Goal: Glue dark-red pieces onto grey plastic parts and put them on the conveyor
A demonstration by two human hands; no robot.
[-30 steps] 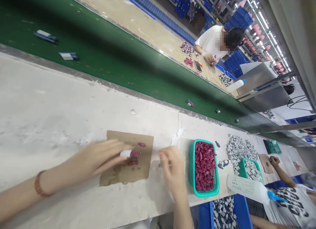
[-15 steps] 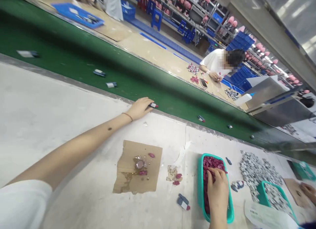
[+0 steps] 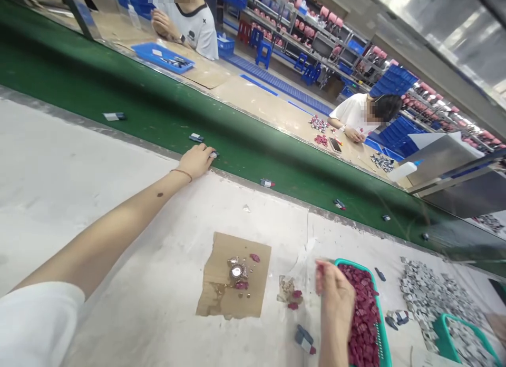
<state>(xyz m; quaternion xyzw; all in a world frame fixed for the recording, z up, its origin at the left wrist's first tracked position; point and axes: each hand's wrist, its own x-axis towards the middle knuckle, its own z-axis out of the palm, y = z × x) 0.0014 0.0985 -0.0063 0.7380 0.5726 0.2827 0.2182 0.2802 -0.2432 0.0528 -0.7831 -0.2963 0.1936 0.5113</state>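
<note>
My left hand [image 3: 196, 161] reaches over the near edge of the green conveyor belt [image 3: 237, 145]. Its fingers are closed on a small dark-blue and white plastic part [image 3: 214, 154], mostly covered by the fingertips. My right hand [image 3: 335, 289] is raised beside the left rim of a teal basket [image 3: 380, 325] full of maroon pieces [image 3: 361, 309]. Its thumb and fingers are pinched, slightly blurred, with what looks like a small maroon piece [image 3: 321, 268] between them. Left of it lies cardboard [image 3: 211, 274] with a wet, shiny round blob [image 3: 236, 272] and two maroon pieces.
Several dark-blue and white parts, some red-tipped [image 3: 267, 183], ride on the belt. Joined parts [image 3: 304, 339] lie left of the basket. A pile of grey-white pieces [image 3: 430, 288] and another teal basket [image 3: 446, 338] stand right. Two people sit across the belt.
My right hand has lifted out of the basket to its left. My left hand has left a red-tipped part, now further right on the belt, for another part. The view has shifted slightly.
</note>
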